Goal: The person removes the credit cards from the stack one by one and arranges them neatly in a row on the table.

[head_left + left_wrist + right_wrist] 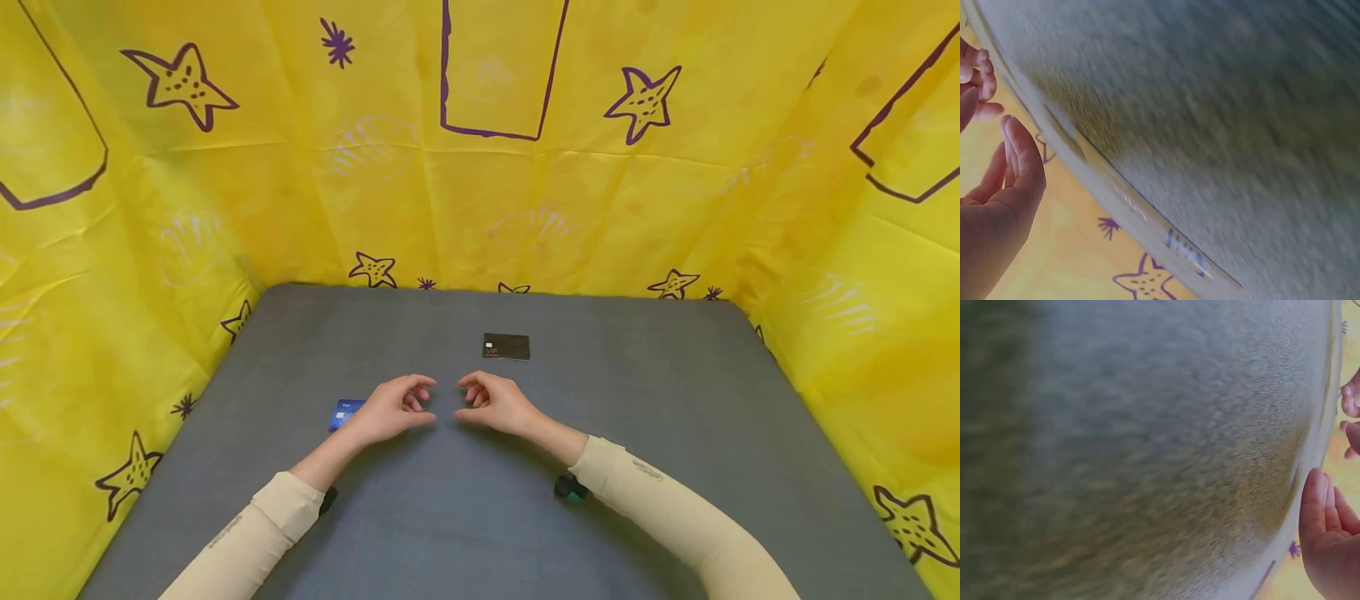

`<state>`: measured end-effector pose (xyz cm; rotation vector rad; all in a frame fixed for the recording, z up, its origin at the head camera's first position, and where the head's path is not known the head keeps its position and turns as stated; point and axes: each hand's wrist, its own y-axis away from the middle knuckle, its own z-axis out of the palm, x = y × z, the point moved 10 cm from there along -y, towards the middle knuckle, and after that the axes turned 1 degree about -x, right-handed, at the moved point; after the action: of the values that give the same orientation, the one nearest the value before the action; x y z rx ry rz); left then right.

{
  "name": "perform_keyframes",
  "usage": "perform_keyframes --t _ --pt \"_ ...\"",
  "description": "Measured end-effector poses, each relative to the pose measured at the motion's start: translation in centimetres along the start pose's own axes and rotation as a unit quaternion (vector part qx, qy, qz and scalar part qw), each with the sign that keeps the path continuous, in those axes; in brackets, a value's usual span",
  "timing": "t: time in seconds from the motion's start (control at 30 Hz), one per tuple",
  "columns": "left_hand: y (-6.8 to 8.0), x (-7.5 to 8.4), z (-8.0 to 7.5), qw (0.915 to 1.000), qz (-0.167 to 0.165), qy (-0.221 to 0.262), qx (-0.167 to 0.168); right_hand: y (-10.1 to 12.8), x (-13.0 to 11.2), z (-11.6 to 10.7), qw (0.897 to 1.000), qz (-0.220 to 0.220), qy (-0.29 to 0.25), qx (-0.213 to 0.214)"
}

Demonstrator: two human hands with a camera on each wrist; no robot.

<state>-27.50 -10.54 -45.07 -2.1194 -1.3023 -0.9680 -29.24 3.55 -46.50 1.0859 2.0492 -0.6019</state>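
Observation:
In the head view my left hand [395, 407] and right hand [497, 403] face each other over the grey table, a small gap between their fingertips. Both have loosely curved fingers and hold nothing. A blue card [346, 412] lies by the left hand, its right part hidden behind that hand. Beyond the right hand, farther back, lies a black card [506, 347] marked VIP. In the left wrist view, the left hand [1007, 200] shows at the left edge with the other hand's fingers near it. The right wrist view has the right hand [1335, 537] at its lower right.
A grey table [660, 400] spreads under both arms. Yellow cloth [480, 192] with purple starfish drawings hangs along its back and both sides. Dark devices, such as the one under the right wrist [572, 488], are worn at the cuffs.

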Motion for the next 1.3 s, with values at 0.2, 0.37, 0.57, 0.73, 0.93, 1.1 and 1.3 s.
perform_keyframes --t 0.2,0.37,0.57,0.73,0.93,1.1,1.3 --pt "-0.2 0.5 1.0 0.9999 0.008 -0.004 -0.010 1.0 0.4 -0.4 1.000 0.011 -0.015 0.001" --pt "-0.4 1.3 1.7 0.9995 0.028 0.002 -0.013 1.8 0.9 -0.9 0.999 0.023 -0.025 0.011" --pt "-0.5 2.0 2.3 0.9990 0.041 0.002 -0.018 2.6 1.6 -1.5 0.999 0.031 -0.037 0.016" --pt "-0.5 2.5 2.9 0.9985 0.048 0.000 -0.026 3.5 2.3 -1.8 0.997 0.048 -0.049 0.020" --pt "-0.4 3.2 3.7 0.9978 0.050 0.012 -0.040 4.9 2.9 -2.3 0.996 0.060 -0.061 0.026" --pt "-0.4 3.5 4.5 0.9972 0.049 0.018 -0.054 5.9 3.4 -2.8 0.995 0.064 -0.064 0.031" --pt "-0.4 4.0 5.2 0.9962 0.059 0.025 -0.059 7.0 3.7 -3.5 0.995 0.064 -0.068 0.036"
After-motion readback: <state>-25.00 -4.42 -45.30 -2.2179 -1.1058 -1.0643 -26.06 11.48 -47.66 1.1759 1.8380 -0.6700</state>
